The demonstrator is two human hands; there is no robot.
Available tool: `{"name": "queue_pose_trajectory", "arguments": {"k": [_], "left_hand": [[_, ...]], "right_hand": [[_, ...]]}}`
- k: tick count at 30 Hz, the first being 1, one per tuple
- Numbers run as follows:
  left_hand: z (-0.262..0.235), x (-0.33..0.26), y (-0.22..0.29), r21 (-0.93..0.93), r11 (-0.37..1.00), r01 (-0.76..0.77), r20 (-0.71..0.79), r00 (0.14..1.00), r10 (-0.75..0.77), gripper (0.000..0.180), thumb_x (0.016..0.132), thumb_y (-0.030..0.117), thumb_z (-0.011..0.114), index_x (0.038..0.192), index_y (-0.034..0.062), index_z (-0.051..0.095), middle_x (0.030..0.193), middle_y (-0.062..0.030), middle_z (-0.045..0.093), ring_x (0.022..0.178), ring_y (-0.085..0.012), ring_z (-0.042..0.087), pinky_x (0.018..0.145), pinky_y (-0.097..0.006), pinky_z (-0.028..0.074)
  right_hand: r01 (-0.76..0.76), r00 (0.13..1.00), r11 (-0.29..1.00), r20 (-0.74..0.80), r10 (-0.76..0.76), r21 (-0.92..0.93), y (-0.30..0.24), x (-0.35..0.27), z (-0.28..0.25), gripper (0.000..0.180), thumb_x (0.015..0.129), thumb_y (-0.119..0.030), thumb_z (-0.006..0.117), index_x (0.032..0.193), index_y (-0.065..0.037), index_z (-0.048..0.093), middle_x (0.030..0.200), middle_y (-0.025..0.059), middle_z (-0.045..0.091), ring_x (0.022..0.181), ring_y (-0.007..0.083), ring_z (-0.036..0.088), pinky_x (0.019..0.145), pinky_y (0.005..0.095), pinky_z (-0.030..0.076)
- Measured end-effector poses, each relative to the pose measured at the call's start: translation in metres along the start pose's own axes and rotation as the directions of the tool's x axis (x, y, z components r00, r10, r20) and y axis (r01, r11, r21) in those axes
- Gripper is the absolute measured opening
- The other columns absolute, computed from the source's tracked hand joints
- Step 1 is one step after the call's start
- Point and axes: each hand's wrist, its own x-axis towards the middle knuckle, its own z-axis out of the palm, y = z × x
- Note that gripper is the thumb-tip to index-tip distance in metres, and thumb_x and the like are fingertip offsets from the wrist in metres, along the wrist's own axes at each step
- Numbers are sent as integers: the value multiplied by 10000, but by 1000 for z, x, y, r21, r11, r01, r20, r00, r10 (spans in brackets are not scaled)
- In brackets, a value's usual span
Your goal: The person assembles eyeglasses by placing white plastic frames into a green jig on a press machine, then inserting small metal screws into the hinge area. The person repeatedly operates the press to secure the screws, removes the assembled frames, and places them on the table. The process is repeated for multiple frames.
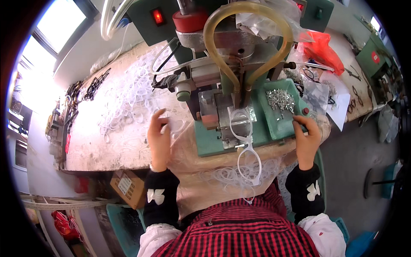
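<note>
A clear eyeglass frame (259, 162) sits at the press machine (240, 43). One rim lies under the machine's head and the other hangs past the front edge of its green base (209, 145). To the left of the base, my left hand (159, 139) is raised with its index finger and thumb apart, beside loose clear frames (179, 127). At the right, my right hand (307, 139) is by the edge of a green tray (278, 131) of small silvery metal parts (280, 100). Its thumb and index finger are pinched; anything between them is too small to make out.
Many clear frames (132, 90) are heaped on the wooden bench (92, 145) at the left. More frames (231, 175) rest on the plastic sheet over my lap. A red bag (323, 51) and dark frames lie at the back right. A cardboard box (128, 188) stands below the bench.
</note>
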Motion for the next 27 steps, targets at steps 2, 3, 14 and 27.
{"name": "queue_pose_trajectory", "arguments": {"k": [2,3,14,27], "left_hand": [[-7,2,0,-463,880,107,-22,991,-132,307,979,19,571,1286,39,558,918,-15,647,880,-115,627,876,-284,499],[-11,5,5,-596,787,157,32,984,-173,262,1005,63,544,1267,43,545,936,-27,623,883,-140,628,882,-313,518],[24,-25,17,-592,801,92,-57,986,-155,193,1064,151,530,1182,15,602,1076,-92,669,994,-191,666,887,-367,577],[24,-35,160,-126,516,-847,112,505,856,249,803,58,684,1050,66,717,1074,-157,719,972,-301,665,839,-407,552]], "right_hand": [[-63,998,996,20,61,61,-6,-2,-8,150,828,29,690,966,-15,729,929,112,700,910,285,661,851,347,496],[-27,999,992,48,21,126,-23,1,-6,141,827,24,697,958,-14,729,916,100,696,905,272,660,844,341,495],[-147,979,787,202,29,599,-97,28,74,321,782,-1,722,1095,1,649,940,45,668,899,140,612,841,278,490],[-234,951,623,308,-12,746,-124,22,51,464,847,9,681,1293,28,553,1123,97,688,1019,130,636,939,302,477]]}}
